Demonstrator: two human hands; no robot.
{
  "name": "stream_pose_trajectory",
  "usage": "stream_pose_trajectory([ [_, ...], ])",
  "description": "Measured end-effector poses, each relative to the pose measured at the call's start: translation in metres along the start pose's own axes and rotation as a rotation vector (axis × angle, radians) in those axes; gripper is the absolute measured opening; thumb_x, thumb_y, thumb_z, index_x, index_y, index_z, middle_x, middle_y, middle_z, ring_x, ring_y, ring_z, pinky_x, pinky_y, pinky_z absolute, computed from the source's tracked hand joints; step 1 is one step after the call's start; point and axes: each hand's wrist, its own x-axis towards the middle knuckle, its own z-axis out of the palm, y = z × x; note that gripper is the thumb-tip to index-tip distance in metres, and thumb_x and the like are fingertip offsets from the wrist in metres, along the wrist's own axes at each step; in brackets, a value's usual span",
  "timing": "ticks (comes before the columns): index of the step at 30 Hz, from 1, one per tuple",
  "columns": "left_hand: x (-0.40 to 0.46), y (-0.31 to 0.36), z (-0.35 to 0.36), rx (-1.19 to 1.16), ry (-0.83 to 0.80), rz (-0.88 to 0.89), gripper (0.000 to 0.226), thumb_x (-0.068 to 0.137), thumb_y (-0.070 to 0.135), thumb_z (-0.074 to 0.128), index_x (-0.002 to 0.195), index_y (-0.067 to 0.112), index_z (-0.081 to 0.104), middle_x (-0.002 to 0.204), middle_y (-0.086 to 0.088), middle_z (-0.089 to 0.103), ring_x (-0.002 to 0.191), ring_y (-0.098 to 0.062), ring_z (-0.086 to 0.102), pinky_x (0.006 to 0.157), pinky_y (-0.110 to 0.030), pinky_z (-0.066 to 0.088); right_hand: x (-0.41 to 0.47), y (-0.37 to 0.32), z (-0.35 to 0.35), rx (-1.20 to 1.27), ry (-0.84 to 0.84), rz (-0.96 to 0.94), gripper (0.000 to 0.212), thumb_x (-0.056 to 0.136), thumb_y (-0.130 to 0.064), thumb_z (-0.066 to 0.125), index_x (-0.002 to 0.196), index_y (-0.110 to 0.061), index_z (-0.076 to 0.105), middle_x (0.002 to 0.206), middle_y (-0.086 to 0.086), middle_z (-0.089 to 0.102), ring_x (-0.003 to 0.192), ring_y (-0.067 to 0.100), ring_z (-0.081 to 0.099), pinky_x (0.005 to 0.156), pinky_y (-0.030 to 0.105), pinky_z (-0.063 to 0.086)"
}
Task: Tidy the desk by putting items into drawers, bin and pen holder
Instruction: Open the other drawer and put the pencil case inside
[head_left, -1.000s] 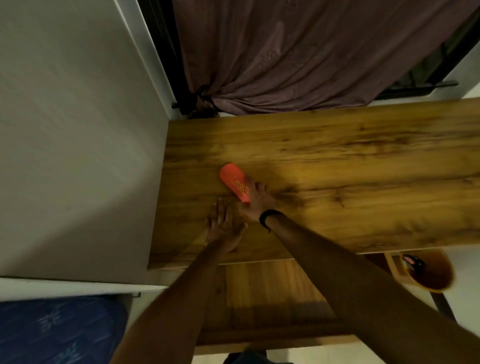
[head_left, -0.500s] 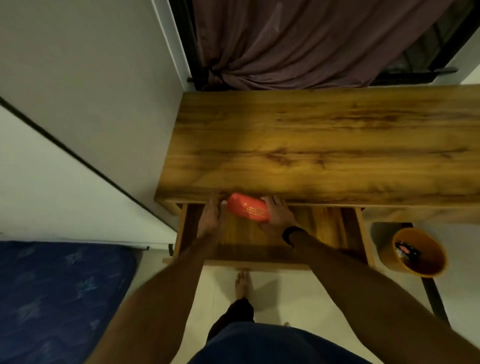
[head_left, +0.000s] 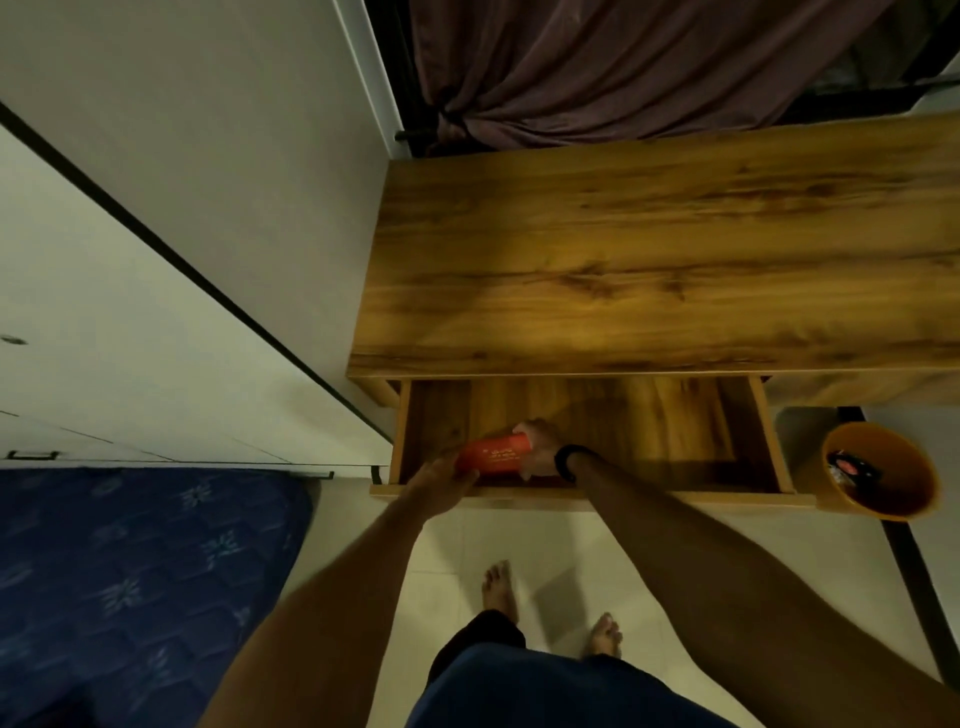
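A red oblong case (head_left: 493, 454) with pale lettering lies low inside the open wooden drawer (head_left: 769, 441), near its left front corner. My right hand (head_left: 540, 444) grips the case's right end. My left hand (head_left: 441, 480) holds its left end, resting over the drawer's front edge. The wooden desk top (head_left: 649, 260) above the drawer shows only bare wood. An orange bin (head_left: 883, 470) stands on the floor at the right with a dark packet inside.
A white wall and cupboard run along the left of the desk. A blue patterned mattress (head_left: 130, 571) lies at the lower left. A brown curtain (head_left: 597, 62) hangs behind the desk. My bare feet stand on pale tiles below the drawer.
The red case has gone from the desk top, over the front edge, down into the open drawer, carried by both hands. My view has pulled back and tilted downward.
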Motion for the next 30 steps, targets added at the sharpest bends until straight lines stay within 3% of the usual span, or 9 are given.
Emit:
stream_pose_trajectory([
  [3,-0.006,0.01,-0.018,0.062,-0.011,0.017,0.062,0.091,0.045,0.05,0.146,0.035,0.024,0.148,-0.014,0.036,0.129,-0.037,0.047,0.101,-0.049,0.049,0.024,-0.011,0.015,-0.026,-0.08,0.014,0.083,0.073,-0.008,0.078,0.144,-0.017,0.035,0.145,0.009,0.035,0.131,0.033,0.041,0.106,0.045,0.043],
  [5,-0.003,0.013,-0.024,0.106,-0.033,0.022,0.061,0.092,0.037,0.052,0.146,0.033,0.026,0.147,-0.015,0.037,0.129,-0.035,0.046,0.102,-0.048,0.048,0.033,-0.017,0.024,0.025,-0.072,0.031,0.068,0.089,-0.014,0.064,0.148,-0.013,0.031,0.154,0.012,0.029,0.14,0.033,0.031,0.116,0.041,0.03],
  [7,0.002,0.009,-0.027,0.146,-0.047,0.049,0.069,0.086,0.041,0.056,0.147,0.036,0.022,0.149,-0.013,0.035,0.133,-0.035,0.042,0.105,-0.049,0.045,0.038,-0.023,0.03,0.018,-0.054,0.037,0.059,0.096,-0.017,0.054,0.149,-0.01,0.029,0.157,0.015,0.026,0.145,0.032,0.025,0.119,0.038,0.021],
  [12,0.01,0.002,-0.032,0.235,0.002,0.032,0.087,0.079,0.062,0.055,0.151,0.036,0.014,0.152,-0.009,0.033,0.138,-0.037,0.034,0.112,-0.051,0.035,0.036,-0.032,0.039,-0.17,-0.121,0.01,0.073,0.087,-0.038,0.064,0.148,-0.019,0.029,0.15,0.01,0.033,0.134,0.034,0.039,0.108,0.046,0.038],
  [16,0.003,0.005,-0.029,0.217,0.074,0.008,0.08,0.084,0.051,0.056,0.151,0.037,0.014,0.152,-0.006,0.034,0.139,-0.034,0.033,0.112,-0.051,0.034,0.032,-0.035,0.051,-0.239,-0.079,0.018,0.072,0.091,-0.02,0.052,0.153,-0.026,0.015,0.16,0.006,0.013,0.146,0.035,0.015,0.117,0.052,0.025],
  [19,-0.01,0.008,-0.022,0.229,0.127,0.024,0.076,0.088,0.046,0.055,0.151,0.035,0.014,0.152,-0.007,0.033,0.138,-0.034,0.034,0.112,-0.051,0.035,0.015,-0.03,0.054,-0.187,0.033,0.054,0.073,0.088,-0.019,0.054,0.151,-0.02,0.017,0.16,0.01,0.01,0.146,0.036,0.012,0.118,0.054,0.018],
  [22,-0.026,0.014,-0.013,0.168,0.206,0.027,0.069,0.089,0.044,0.054,0.149,0.032,0.022,0.147,-0.008,0.04,0.133,-0.034,0.042,0.107,-0.051,0.04,-0.009,-0.017,0.054,0.009,0.181,0.038,0.066,0.088,-0.019,0.059,0.146,-0.017,0.027,0.15,0.016,0.031,0.134,0.037,0.036,0.112,0.051,0.033],
  [27,-0.054,0.041,0.016,0.18,0.364,-0.018,0.049,0.092,0.039,0.049,0.137,0.019,0.044,0.137,-0.013,0.051,0.125,-0.036,0.049,0.107,-0.046,0.036,-0.057,0.024,0.055,-0.048,0.391,0.029,0.049,0.097,-0.041,0.044,0.14,-0.018,0.04,0.144,0.012,0.043,0.127,0.033,0.045,0.104,0.045,0.041],
  [30,-0.07,0.051,0.044,0.168,0.48,0.007,0.06,0.088,0.037,0.057,0.141,0.015,0.039,0.147,-0.018,0.039,0.132,-0.038,0.039,0.11,-0.049,0.035,-0.08,0.046,0.065,-0.024,0.549,0.054,0.054,0.097,-0.046,0.042,0.139,-0.013,0.042,0.145,0.016,0.041,0.131,0.035,0.04,0.109,0.044,0.032],
])
